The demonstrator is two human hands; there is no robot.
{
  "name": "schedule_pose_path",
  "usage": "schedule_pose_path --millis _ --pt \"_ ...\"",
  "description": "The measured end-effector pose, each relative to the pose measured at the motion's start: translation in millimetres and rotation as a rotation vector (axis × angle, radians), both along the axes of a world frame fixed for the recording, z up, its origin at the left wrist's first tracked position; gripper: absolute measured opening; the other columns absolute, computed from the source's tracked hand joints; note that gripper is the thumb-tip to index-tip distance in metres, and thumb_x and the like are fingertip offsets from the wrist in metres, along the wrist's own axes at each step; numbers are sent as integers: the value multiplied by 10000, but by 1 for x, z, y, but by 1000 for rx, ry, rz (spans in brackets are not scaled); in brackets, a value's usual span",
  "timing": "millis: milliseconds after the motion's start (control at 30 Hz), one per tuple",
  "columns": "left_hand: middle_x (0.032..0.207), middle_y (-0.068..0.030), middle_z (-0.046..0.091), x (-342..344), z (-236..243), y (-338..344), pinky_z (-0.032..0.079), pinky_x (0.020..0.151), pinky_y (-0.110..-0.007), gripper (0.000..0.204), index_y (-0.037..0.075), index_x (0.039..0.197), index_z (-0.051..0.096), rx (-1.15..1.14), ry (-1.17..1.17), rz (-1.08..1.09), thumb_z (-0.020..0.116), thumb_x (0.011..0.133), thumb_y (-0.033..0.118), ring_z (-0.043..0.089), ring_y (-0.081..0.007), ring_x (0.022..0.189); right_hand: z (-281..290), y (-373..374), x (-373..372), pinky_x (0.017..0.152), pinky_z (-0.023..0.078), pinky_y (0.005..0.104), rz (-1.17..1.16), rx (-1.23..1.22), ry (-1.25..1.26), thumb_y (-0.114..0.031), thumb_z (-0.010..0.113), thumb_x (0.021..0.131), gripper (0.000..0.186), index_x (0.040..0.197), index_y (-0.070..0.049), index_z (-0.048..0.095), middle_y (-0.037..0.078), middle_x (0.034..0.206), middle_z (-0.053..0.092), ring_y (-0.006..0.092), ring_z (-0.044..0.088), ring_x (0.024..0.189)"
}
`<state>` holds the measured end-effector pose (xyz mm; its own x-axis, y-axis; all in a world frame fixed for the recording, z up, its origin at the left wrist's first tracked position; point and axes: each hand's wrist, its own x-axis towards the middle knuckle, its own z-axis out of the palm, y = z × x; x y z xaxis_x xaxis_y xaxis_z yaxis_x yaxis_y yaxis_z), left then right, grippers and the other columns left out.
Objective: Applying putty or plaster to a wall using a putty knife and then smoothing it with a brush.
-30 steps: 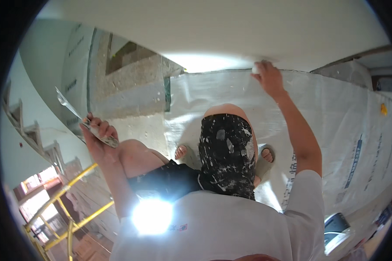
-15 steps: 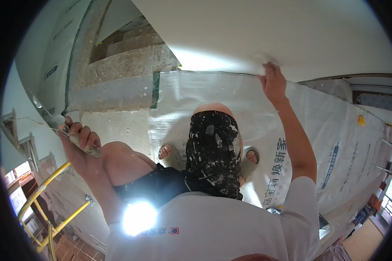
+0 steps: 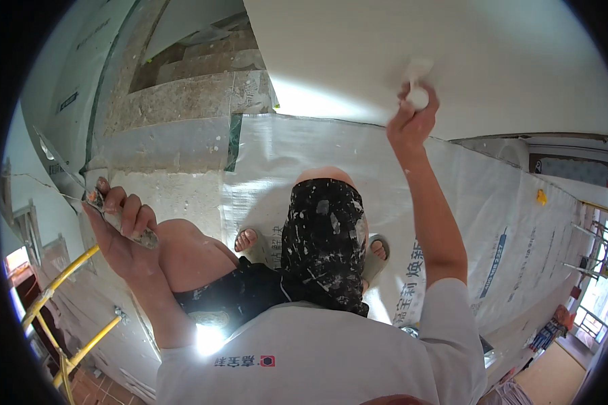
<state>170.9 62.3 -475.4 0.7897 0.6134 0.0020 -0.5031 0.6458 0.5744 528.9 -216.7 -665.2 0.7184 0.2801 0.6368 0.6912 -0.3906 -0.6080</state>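
My left hand is closed around the putty-smeared handle of a tool, above my bent left leg. Thin edges run out from its far end toward the left; its exact kind is unclear. My right hand reaches up and forward, its fingers closed on a putty knife with a rounded white handle end. The pale, slightly blurred blade of this knife lies over the smooth white wall panel, seemingly against it.
Pale printed sheeting covers the floor around my sandalled feet. Dusty bare steps stand ahead on the left. A yellow metal frame is at lower left. A small yellow scrap lies at right. Bright light falls along the panel's lower edge.
My right hand has moved up and slightly left over the panel, turning so the round handle end shows. My left hand keeps its grip. The view has shifted a little.
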Motion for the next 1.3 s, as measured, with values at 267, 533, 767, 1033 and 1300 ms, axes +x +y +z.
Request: schedule_pose_path --millis 267,533,767,1033,1300 --pt "875 -16 532 4 2 -4 352 538 -235 358 32 1213 512 -67 -10 -55 468 1011 323 389 -92 602 -11 80 -66 680 509 438 202 -316 68 -259 726 802 405 1119 -80 548 156 1030 646 364 644 819" --pt "867 -25 517 4 6 -5 361 536 -252 382 34 1220 493 -43 20 -21 422 1023 354 391 -110 596 114 137 -79 614 490 427 105 151 40 -144 653 845 375 1168 -29 500 176 873 631 347 627 706" --pt "850 0 528 -9 -4 4 377 524 -268 347 81 1161 504 -74 66 -92 422 1017 386 413 -116 590 15 36 -37 604 493 415 -318 137 93 -246 633 877 318 1117 -52 557 158 798 652 341 646 713" --pt "841 8 529 36 -18 7 367 520 -256 338 84 1152 517 -138 43 -118 479 997 382 391 -99 587 61 62 18 604 495 379 -335 504 -121 -272 672 864 382 1130 -48 514 127 1000 626 282 635 686" --pt "842 30 546 32 -32 17 353 494 -242 333 100 1173 546 -105 77 -151 495 991 375 374 -86 566 61 -42 40 612 510 417 -568 374 185 -159 528 924 288 1183 -40 485 173 774 644 361 639 677"
